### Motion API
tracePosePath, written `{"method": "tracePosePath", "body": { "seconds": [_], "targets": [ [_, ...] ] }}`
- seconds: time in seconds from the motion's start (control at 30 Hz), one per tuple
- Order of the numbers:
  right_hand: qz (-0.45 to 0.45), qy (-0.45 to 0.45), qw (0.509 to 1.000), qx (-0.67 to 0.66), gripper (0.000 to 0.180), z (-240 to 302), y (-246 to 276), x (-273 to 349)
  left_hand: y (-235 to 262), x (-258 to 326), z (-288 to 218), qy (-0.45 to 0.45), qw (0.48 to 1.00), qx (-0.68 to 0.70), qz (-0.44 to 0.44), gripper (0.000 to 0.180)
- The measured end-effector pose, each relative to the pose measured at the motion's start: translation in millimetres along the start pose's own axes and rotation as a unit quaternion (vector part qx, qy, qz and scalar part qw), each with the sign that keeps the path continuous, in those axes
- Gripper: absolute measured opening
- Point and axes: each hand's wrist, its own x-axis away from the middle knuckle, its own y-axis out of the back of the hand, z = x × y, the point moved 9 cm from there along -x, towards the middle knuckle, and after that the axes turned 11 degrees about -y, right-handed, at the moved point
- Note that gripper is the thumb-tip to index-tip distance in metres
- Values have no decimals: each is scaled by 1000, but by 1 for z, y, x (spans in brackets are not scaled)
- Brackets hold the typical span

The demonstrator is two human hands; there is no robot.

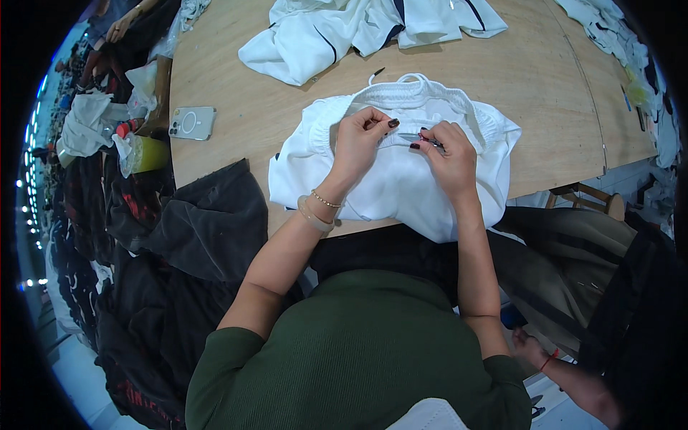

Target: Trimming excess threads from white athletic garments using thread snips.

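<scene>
White drawstring bottoms lie on the table in front of me, their gathered elastic waistband turned toward the far side. My left hand is closed in a pinch at the inner edge of the waistband, thumb and forefinger together on the fabric. A thin thread there is too small to make out. In my right hand are small metal thread snips, their blades pointing left toward my left fingertips. The fingers partly hide the snips' handle. A white drawstring with a dark tip loops out beyond the waistband.
More white garments with dark piping lie at the table's far side. A phone and a dark cloth are at left, beside a yellow drink cup. Another person's hand shows at lower right, near a wooden stool.
</scene>
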Motion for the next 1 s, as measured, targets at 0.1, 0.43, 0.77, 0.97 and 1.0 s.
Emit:
{"method": "tracePosePath", "body": {
  "seconds": [0.1,0.43,0.77,0.97,1.0],
  "targets": [
    [-2,12,1000,2,16,4,-3,-1,-1,1,-3,9,1000,14,-1,8],
    [-4,-119,980,-158,16,-14,2,-6,16,30,-38,24,999,-26,11,8],
    [107,71,992,10,31,34,-53,-2,-22,104,-46,65,965,-56,249,27],
    [71,-178,912,-363,8,-23,-45,3,16,104,1,226,955,97,163,27],
    [38,-176,897,-404,7,-37,-33,2,18,105,3,236,955,113,142,28]
  ]
}}
